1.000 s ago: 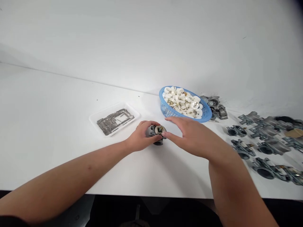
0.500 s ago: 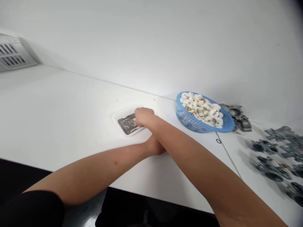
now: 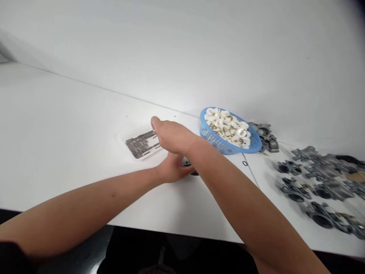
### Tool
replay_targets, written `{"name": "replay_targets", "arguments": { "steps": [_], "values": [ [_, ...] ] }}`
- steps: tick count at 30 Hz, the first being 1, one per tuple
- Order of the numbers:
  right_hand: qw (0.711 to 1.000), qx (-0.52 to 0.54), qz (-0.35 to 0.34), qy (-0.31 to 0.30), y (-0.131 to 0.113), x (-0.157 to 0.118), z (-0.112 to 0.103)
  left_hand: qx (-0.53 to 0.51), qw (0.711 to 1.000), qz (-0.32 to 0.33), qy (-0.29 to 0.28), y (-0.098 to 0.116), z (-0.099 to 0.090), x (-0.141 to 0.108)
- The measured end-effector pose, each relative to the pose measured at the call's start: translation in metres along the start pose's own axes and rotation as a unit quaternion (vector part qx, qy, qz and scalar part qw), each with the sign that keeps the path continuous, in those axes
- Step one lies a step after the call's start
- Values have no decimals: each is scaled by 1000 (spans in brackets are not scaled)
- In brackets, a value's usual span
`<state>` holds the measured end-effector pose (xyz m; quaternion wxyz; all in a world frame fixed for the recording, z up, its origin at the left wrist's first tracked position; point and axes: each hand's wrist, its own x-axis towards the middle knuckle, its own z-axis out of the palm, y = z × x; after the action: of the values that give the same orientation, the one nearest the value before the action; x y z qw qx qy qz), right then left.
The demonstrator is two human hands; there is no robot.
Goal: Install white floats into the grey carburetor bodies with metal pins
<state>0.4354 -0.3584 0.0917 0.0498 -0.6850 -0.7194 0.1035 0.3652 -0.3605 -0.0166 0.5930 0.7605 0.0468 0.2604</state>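
Observation:
My right hand point(image 3: 175, 136) is raised over the right end of a white tray point(image 3: 142, 156), with its fingers curled together. Whatever may be between the fingertips is hidden. Small thin metal pins point(image 3: 138, 146) lie in the tray, mostly in its left half. Below and partly behind the right forearm, my left hand point(image 3: 172, 168) is closed around a part with a pale, black-marked face point(image 3: 186, 162) and a dark lower edge. Hand and forearm cover most of that part, so its kind cannot be made out.
A blue plastic basket point(image 3: 218, 144) full of white plastic rings point(image 3: 228, 127) stands against the wall. Several grey metal carburetors point(image 3: 295, 188) lie on the right of the white table point(image 3: 71, 140), others behind the basket. A small black O-ring point(image 3: 245, 163) lies near the table seam.
My right hand has risen out of the tray, uncovering more of its bare bottom. The left hand now shows more, with part of what it holds. The view has shifted to the right.

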Motion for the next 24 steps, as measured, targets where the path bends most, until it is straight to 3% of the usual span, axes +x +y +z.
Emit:
{"name": "replay_targets", "arguments": {
  "steps": [2, 5, 10, 15, 19, 24],
  "values": [
    [998, 44, 4, 34, 13, -38, -16, 19, 999, -26, -16, 3, 0, 1],
    [978, 146, -5, 152, 41, -99, -19, 82, 992, -99, 19, 2, 1, 0],
    [926, 194, -10, 324, 101, -168, 32, 67, 990, -122, 22, -7, 5, 3],
    [888, 217, 14, 406, 138, -177, 76, 59, 988, -141, 10, -14, 8, 15],
    [861, 240, 6, 448, 140, -169, 82, 59, 987, -150, -13, -13, 2, 27],
    [833, 365, 62, 412, 135, -165, 88, 22, 989, -148, -19, -14, 5, 43]
  ]
}}
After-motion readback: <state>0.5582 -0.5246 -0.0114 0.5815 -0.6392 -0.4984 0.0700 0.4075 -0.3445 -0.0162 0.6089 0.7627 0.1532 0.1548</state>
